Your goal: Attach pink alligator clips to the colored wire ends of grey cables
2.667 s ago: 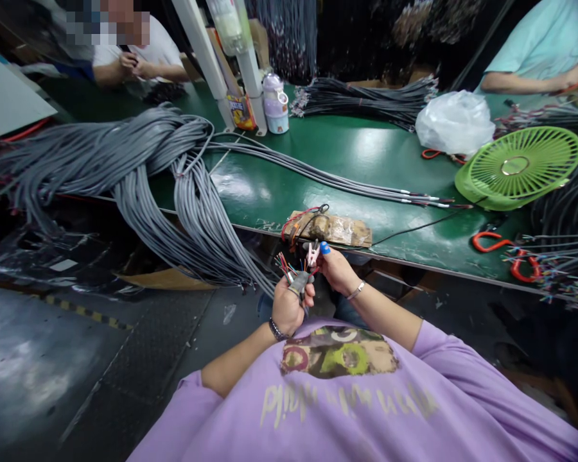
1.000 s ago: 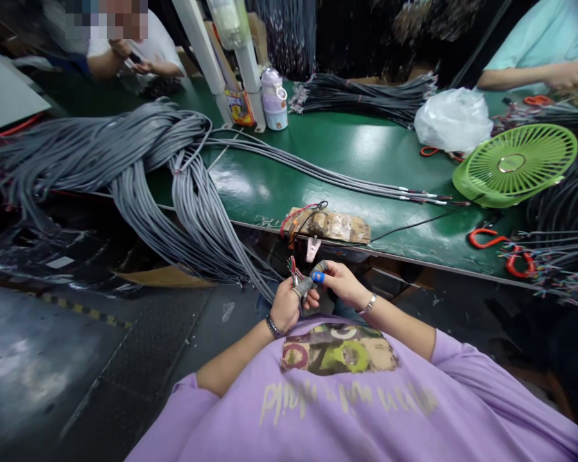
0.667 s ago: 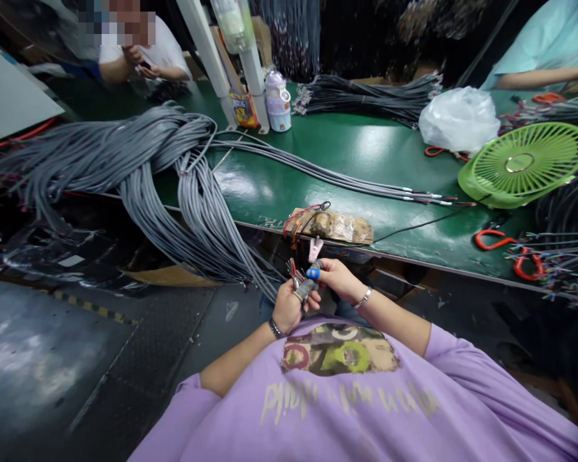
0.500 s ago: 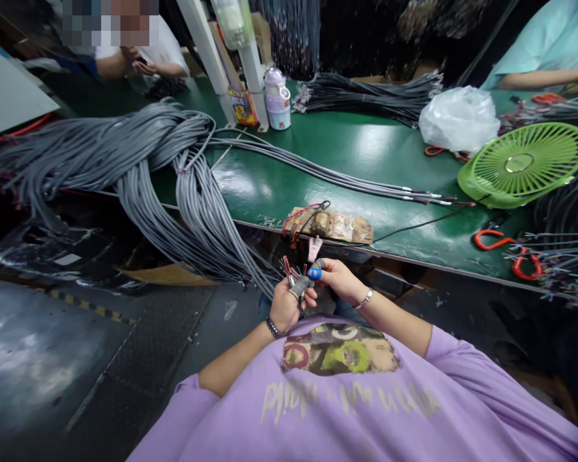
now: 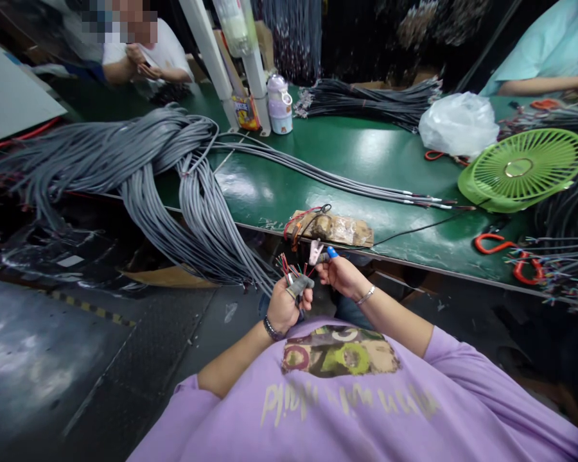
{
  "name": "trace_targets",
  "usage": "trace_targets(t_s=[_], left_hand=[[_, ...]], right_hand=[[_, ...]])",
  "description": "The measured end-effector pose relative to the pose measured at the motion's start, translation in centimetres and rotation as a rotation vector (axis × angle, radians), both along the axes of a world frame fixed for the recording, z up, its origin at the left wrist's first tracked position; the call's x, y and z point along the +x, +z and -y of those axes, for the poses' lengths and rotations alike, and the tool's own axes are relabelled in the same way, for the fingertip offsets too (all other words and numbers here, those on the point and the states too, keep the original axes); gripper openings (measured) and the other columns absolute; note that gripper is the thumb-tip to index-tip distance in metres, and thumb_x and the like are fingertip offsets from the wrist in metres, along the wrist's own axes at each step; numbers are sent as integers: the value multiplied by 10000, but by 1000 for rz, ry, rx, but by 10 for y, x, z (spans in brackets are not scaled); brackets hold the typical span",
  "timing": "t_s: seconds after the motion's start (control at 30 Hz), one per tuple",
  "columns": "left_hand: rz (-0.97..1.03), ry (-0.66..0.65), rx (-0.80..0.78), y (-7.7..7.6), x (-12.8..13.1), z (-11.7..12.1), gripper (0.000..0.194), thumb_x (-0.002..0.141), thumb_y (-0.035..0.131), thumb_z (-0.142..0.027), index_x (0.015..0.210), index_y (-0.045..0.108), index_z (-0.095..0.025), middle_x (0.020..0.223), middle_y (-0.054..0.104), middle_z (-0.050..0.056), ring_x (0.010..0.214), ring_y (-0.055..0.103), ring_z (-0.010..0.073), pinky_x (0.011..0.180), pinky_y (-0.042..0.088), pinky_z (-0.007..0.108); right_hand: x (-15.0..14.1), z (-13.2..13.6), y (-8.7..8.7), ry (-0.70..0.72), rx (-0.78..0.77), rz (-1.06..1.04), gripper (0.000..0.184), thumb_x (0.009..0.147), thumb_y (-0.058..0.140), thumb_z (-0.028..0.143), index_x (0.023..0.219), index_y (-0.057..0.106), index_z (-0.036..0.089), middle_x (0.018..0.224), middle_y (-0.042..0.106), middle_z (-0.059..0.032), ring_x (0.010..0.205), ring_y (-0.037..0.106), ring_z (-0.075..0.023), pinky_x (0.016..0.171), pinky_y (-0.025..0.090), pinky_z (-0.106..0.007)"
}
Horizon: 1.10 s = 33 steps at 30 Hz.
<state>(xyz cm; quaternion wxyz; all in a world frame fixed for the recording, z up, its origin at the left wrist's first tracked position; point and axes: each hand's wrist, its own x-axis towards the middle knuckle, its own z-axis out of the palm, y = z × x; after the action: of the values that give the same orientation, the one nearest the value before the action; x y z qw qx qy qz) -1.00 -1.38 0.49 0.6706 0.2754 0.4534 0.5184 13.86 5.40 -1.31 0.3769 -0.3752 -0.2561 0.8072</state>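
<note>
My left hand [image 5: 286,305], a grey cover on its thumb, is closed around a grey cable's end. Short coloured wires [image 5: 289,266] fan out above its fingers. Just to the right, my right hand [image 5: 341,277] has its fingers bent together, with a blue cover on one fingertip and a grey one beside it; whatever lies between them is too small to make out. A pale pink clip-like piece [image 5: 315,251] is close to those fingertips, in front of a worn wooden block [image 5: 344,229] at the bench edge. Grey cables [image 5: 216,221] hang off the bench to my left.
On the green bench [image 5: 270,183] lie several grey cables with white-marked ends [image 5: 404,196]. A green fan [image 5: 523,167], red-handled scissors [image 5: 494,241], a plastic bag [image 5: 460,122] and a lilac bottle [image 5: 280,106] stand or lie around. Two people sit across the bench.
My right hand has shifted slightly right, away from my left hand, and its blue-covered fingertip has lifted. My left hand stays in place with the cable.
</note>
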Motion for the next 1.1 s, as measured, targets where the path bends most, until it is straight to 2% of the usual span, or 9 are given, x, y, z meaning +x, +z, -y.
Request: trace_targets(t_s=[0.1,0.17,0.3,0.37,0.53,0.7,0.77,0.9,1.1], left_hand=[[2,-46,35,4,1,-5,326,672,739,-446,693,616,-145,444,543,-23,308,422,65,305,289,176],[-15,-81,55,5,1,-8,322,674,741,-440,686,612,-145,434,535,-24,297,403,60,297,270,173],[-38,-126,71,7,-1,-15,337,660,749,-449,678,610,-142,413,519,-26,285,389,57,291,242,170],[-32,-142,68,8,-1,-18,351,643,759,-455,675,610,-139,410,514,-27,282,377,54,289,233,171],[-8,-175,38,8,-2,-22,366,606,784,-449,680,612,-135,448,538,-17,306,379,51,287,226,171],[5,-213,57,-2,-7,-25,327,650,756,-431,666,621,-133,407,513,-23,285,362,49,288,227,173],[0,-212,51,-3,-8,-26,345,636,764,-441,670,615,-131,413,519,-23,285,363,47,288,225,170],[1,-216,35,-3,-6,-28,398,591,790,-455,694,599,-122,455,552,-17,294,377,45,281,224,161],[-18,-242,32,-6,-6,-28,409,598,779,-473,661,604,-109,410,525,-20,274,366,44,283,227,162]], right_hand=[[-1,-11,6,53,2,-3,395,801,605,550,812,642,157,677,632,-25,496,485,-77,463,440,-194],[-3,-15,9,57,77,17,390,778,637,544,804,642,155,683,636,-23,495,471,-71,462,427,-190],[-7,-14,9,-77,242,182,421,698,703,559,720,616,148,612,598,5,467,426,-56,426,353,-173],[-9,-13,8,-87,231,180,447,681,700,587,717,612,150,610,592,8,471,437,-57,434,360,-175],[-12,-13,8,63,152,19,454,659,720,589,761,631,156,630,597,4,480,445,-69,463,395,-203],[-12,-11,5,-155,378,227,484,706,660,625,638,628,147,555,571,-1,470,414,-66,440,316,-191],[-13,-11,4,-137,343,192,521,730,605,663,659,641,147,564,579,-9,491,445,-77,458,347,-192],[-19,-16,2,-31,82,-66,480,783,589,620,778,658,145,631,607,-12,502,473,-78,468,395,-194],[-27,-20,2,-157,3,-159,424,793,634,546,757,655,124,565,577,8,471,468,-68,442,381,-185]])
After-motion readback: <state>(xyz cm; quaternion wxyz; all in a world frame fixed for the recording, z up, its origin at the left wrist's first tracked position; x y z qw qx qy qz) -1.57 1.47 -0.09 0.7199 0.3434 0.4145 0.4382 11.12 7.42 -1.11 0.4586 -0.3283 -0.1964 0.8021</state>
